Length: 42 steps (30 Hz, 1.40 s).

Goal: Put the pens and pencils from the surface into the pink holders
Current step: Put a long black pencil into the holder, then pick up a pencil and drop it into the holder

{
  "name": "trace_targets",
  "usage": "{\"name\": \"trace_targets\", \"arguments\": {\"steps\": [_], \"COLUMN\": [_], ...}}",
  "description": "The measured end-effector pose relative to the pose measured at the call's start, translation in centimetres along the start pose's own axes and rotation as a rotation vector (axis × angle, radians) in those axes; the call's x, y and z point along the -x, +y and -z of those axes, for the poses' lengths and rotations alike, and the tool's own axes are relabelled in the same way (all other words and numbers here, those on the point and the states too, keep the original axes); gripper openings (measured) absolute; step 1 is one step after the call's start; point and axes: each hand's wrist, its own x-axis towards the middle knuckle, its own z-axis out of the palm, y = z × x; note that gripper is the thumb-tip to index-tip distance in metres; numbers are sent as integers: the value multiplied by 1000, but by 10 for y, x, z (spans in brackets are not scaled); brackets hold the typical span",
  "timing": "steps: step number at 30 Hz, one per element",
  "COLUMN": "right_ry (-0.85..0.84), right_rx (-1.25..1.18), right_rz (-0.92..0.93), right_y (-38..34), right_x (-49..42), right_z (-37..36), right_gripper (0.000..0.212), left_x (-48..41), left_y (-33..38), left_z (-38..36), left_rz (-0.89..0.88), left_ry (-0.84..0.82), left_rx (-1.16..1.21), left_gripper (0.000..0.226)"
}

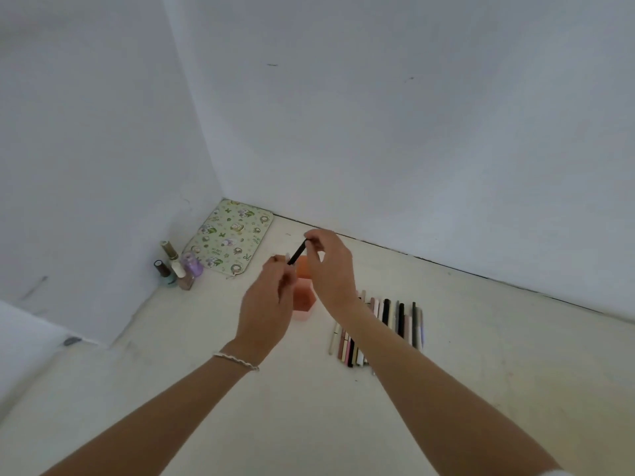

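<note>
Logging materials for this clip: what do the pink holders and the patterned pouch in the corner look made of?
The pink holders: probably matte plastic, judging by the flat, even colour, straight edges and no glare; the hands hide much of them. The patterned pouch: looks like soft fabric or coated cloth, with a printed cartoon pattern, rounded corners and a stitched-looking border. Neither can be confirmed from this view.

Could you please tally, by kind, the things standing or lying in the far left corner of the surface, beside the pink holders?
Nail polish bottles: 5, clustered against the left wall, though overlap makes the count uncertain
Patterned green pouch: 1, lying flat in the corner
Pink holders: 2, partly hidden behind the hands
Total: 8
</note>
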Motion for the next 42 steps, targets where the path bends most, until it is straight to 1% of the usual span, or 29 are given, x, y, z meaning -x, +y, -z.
{"name": "trace_targets", "arguments": {"steps": [2,3,4,5,8,10,12,15,17,19,21,24,27,31,33,35,37,38,40,42], "right_ry": [-179,-218,-195,-134,88,174,222,238,221,204,191,153,105,23,-2,-9,-45,-92,-231,-356], "right_rx": [211,278,266,209,63,6,-22,-27,-19,5,22,36,40,83,87,118,222,309,536,735], "right_rz": [65,86,79,44,-69,-135,-193,-246,-270,-289,-304,-331,-346,-334,-331,-339,-355,-359,-345,-321], "right_y": [3,6,8,9,15,20,27,42,52,63,72,83,90,94,96,99,104,107,113,119], "right_x": [-1,-2,-2,-2,-5,-10,-13,-6,0,5,8,12,13,9,5,0,-6,-10,-16,-17], "right_z": [2,5,10,17,47,68,86,106,114,121,124,124,119,101,90,82,75,70,58,44], "right_gripper": [20,23,26,29,32,33,34,33,33,31,29,27,27,26,26,25,25,24,23,24], "left_x": [9,14,17,20,20,17,14,10,7,5,6,9,4,0,-1,-7,-19,-27,-40,-49], "left_y": [3,3,4,3,4,6,6,5,6,7,6,6,5,3,5,11,23,32,49,60], "left_z": [-12,-17,-22,-26,-43,-61,-81,-105,-117,-128,-135,-142,-144,-141,-138,-133,-120,-110,-90,-73], "left_rz": [32,49,56,57,111,174,230,278,304,343,373,374,439,460,451,418,393,372,308,276], "left_ry": [-78,-114,-144,-165,-270,-396,-480,-561,-578,-580,-587,-575,-567,-569,-533,-463,-367,-309,-189,-106], "left_rx": [-12,-10,-6,-10,-62,-131,-239,-417,-539,-607,-623,-615,-570,-600,-565,-441,-207,-114,-25,35], "left_gripper": [28,28,29,31,37,28,18,24,24,23,25,25,25,26,23,18,20,23,20,11]}}
